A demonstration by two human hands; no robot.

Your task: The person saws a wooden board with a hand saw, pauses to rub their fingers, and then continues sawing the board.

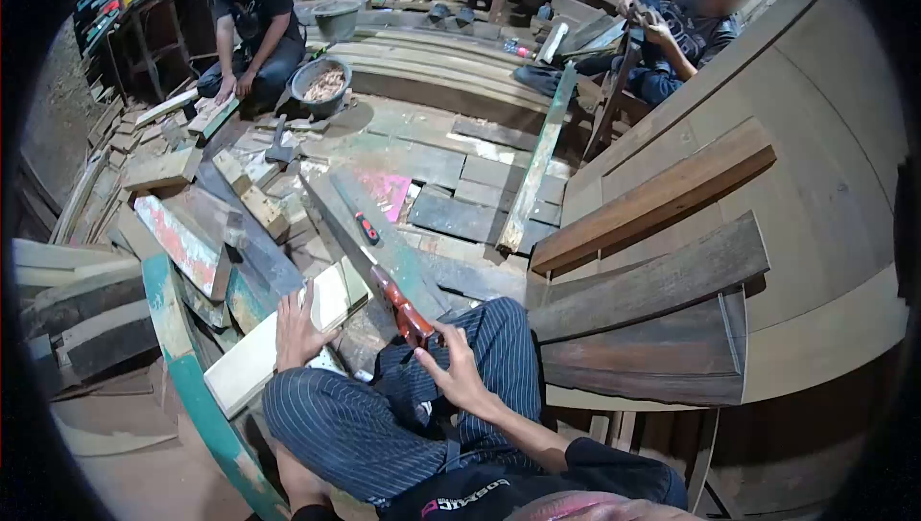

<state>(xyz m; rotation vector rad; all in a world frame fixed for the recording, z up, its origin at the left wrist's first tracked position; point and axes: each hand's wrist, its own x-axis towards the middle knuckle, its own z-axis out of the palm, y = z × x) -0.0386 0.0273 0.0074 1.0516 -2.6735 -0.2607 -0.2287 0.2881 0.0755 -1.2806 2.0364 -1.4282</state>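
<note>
A pale, planed wooden board (251, 358) lies slanted beside my left knee. My left hand (295, 334) rests on top of it, fingers stretched out and thumb apart. In my right hand (459, 372) is the reddish-brown handle of a hand saw (401, 308), held above my lap. Its long dark blade points forward and left, past the board's far end. Just right of the blade, a small tool with a red and black handle (366, 227) lies on a greyish-green plank (408, 272).
Wood offcuts (182, 243) pile up at the left, near a hatchet (279, 145). A bucket of shavings (322, 87) stands by one seated person (251, 22); another sits at the upper right (696, 22). Large wooden panels (815, 137) with loose planks (652, 276) flank my right.
</note>
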